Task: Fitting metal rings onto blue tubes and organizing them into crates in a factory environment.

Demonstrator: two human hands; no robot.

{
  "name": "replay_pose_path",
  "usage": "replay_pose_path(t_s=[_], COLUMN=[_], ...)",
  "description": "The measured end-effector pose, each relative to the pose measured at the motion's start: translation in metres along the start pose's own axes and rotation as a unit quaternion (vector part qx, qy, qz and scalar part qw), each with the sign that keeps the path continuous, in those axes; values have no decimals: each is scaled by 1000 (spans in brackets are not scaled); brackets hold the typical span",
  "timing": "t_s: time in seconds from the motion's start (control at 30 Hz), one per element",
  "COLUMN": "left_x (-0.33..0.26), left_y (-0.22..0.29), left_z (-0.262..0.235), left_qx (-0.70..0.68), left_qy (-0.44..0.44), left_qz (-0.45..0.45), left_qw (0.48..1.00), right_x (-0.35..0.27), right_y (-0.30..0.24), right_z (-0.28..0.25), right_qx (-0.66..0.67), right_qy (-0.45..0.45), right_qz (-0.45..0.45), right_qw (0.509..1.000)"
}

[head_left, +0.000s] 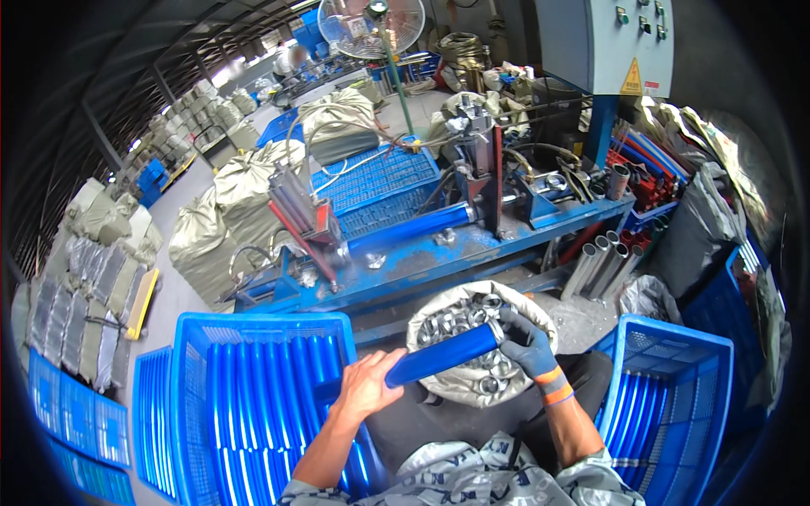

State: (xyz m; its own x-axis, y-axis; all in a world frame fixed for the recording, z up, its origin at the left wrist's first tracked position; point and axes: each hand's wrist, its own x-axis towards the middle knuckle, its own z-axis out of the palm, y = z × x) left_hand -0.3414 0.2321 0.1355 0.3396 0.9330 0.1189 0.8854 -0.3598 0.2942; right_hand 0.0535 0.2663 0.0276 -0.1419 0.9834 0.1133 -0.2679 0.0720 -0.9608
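L grip [369, 381] wraps shut round the blue tube [447, 354], & gloved R grip [528, 344] is curled tight on its silver end [496, 333], over the bag [460, 393] w/ metal rings [460, 317].

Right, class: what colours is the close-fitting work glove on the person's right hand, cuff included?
Dark grey glove, orange-and-grey banded cuff; best seen in the head view.
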Motion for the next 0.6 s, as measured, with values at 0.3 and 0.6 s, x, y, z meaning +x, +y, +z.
replay_pose_path(t_s=[0.3,0.6], left_x=[-18,-26], left_y=[-12,0], left_z=[31,59], left_qx=[-654,-792], left_qy=[263,293], left_qz=[-101,-136], left_qw=[702,518], right_x=[-7,-13], right_y=[34,20], right_z=[-2,30], right_qx=[313,436], right_qy=[29,-13], right_qz=[41,45], right_qw=[948,899])
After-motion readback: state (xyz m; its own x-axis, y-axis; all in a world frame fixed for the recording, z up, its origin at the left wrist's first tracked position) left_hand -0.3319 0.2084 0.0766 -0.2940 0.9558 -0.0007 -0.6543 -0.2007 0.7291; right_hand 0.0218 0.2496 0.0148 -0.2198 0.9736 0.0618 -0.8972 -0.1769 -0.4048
